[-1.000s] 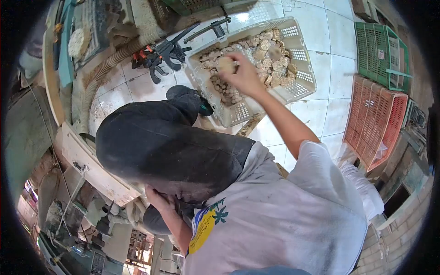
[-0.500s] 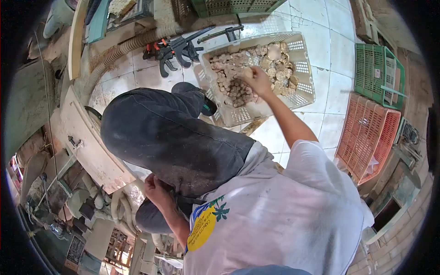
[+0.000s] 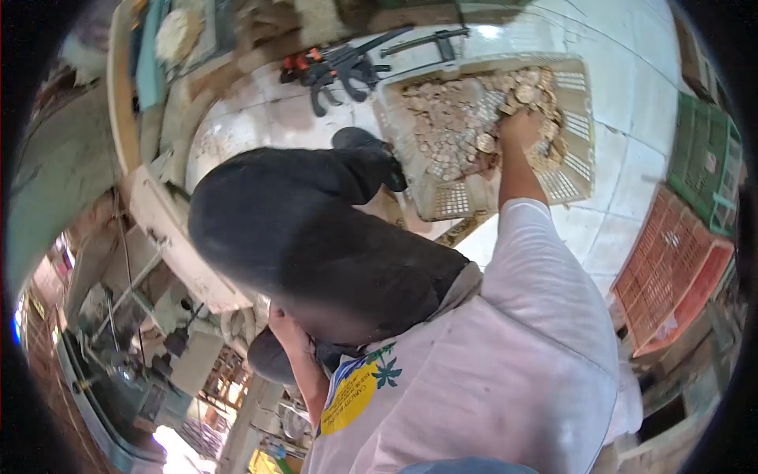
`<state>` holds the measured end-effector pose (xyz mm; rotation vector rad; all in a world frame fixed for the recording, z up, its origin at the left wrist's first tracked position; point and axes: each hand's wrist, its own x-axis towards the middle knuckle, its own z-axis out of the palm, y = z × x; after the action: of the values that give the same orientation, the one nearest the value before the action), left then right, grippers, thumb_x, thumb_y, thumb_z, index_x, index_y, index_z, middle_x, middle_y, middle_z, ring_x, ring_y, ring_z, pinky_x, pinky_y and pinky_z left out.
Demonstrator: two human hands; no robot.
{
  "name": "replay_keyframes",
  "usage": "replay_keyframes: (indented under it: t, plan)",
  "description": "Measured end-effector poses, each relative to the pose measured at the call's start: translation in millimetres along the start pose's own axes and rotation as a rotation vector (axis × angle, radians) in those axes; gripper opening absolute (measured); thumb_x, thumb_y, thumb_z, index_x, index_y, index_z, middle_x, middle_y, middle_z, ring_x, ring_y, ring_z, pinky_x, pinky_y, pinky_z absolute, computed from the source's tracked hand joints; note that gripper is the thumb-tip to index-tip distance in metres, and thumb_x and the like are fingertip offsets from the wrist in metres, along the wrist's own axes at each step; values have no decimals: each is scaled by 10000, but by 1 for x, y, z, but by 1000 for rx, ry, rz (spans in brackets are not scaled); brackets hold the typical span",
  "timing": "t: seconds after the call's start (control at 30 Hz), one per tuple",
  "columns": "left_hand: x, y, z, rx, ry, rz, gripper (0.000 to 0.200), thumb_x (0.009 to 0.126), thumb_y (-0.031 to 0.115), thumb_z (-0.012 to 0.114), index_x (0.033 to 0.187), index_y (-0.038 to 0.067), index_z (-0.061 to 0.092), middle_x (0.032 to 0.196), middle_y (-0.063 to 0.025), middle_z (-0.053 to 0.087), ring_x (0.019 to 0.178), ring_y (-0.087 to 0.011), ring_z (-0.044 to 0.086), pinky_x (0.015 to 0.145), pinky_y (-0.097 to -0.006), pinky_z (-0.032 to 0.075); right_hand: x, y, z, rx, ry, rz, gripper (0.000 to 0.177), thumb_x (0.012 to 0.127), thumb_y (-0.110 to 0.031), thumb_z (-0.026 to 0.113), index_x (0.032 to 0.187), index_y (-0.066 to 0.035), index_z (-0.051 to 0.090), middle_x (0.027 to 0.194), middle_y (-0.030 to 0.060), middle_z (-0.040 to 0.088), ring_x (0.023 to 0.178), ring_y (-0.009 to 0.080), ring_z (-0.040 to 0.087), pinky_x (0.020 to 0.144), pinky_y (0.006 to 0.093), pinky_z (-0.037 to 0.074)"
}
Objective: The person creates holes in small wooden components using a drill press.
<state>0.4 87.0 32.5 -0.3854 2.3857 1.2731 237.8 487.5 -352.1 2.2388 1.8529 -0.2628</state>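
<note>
Head view: small pale pieces [image 3: 442,118] lie heaped in the crate [image 3: 453,201], and down among them goes the right hand [image 3: 522,130], at the side away from the shoe [image 3: 395,170]! Its fingertips are lost to sight, so whether that grip is spread or pinching a piece, I can't tell. Left hand [image 3: 288,329] now, low beside the leg [image 3: 316,237], its grip half hidden and impossible to call. Clamps [image 3: 347,73] rest on the floor [image 3: 620,178] just beyond the crate; red basket [image 3: 667,268] and green basket [image 3: 701,162] stand off right.
</note>
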Motion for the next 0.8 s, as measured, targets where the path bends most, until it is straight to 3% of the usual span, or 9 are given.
replay_keyframes:
  t: [0.07,0.17,0.23,0.33,0.4,0.47,0.57,0.7,0.8]
  plan:
    - [4,6,5,101,-38,-19,144,946,35,571,1052,-12,656,915,-47,681,776,-130,660,675,-274,551,-4,-6,-18,-19,-113,-5,354,806,-325,705,1087,-110,709,1238,150,579,1183,329,567,921,493,505]
    - [17,-11,-16,99,-70,-93,229,977,81,594,1169,-39,623,962,-71,683,841,-129,663,763,-264,546,-7,3,-8,15,-26,-105,411,806,-392,704,1043,-56,706,1192,179,606,1145,346,576,920,478,507]
    - [9,-1,-10,-143,-67,-116,277,972,86,619,1200,-70,591,1064,-128,669,968,-205,669,865,-312,543,-5,21,5,97,14,-204,416,794,-407,712,952,-22,698,1124,207,631,1079,365,602,908,478,504]
    - [7,-4,-22,-492,-158,-43,316,951,60,643,1243,-36,570,1114,-146,662,972,-223,678,857,-329,557,5,43,15,272,-34,-261,401,767,-358,737,890,14,657,958,229,663,904,395,643,862,499,494]
    - [-1,14,-28,-730,-310,3,288,945,64,661,1216,-8,595,1127,-134,666,963,-211,675,846,-324,558,-1,27,-20,481,141,-474,343,785,-272,754,919,24,644,824,151,664,762,312,638,778,427,510]
    - [-2,17,-31,-898,-391,139,264,950,84,668,1192,0,603,1165,-163,656,919,-178,685,836,-304,570,-21,-12,-84,973,-72,-516,258,850,-201,753,937,12,637,782,68,625,704,187,583,711,319,490]
    - [2,20,-34,-1083,-442,186,282,939,104,685,1190,-1,613,1156,-157,668,907,-191,687,829,-308,568,-91,-91,-220,1154,-177,-664,186,923,-150,717,959,24,660,834,62,655,753,120,609,683,256,481]
    - [28,20,-49,-1209,-560,314,286,937,99,683,1196,-7,621,1140,-146,681,921,-195,683,847,-315,560,-244,-188,-360,1288,-249,-1070,141,890,-20,724,1023,15,691,932,74,694,862,139,659,774,248,549]
    - [45,22,-71,-1276,-551,413,277,947,82,665,1206,-5,622,1130,-150,685,960,-198,687,866,-327,563,-345,-234,-399,1233,-417,-1816,146,820,29,741,960,-4,719,936,98,709,851,153,660,747,267,532]
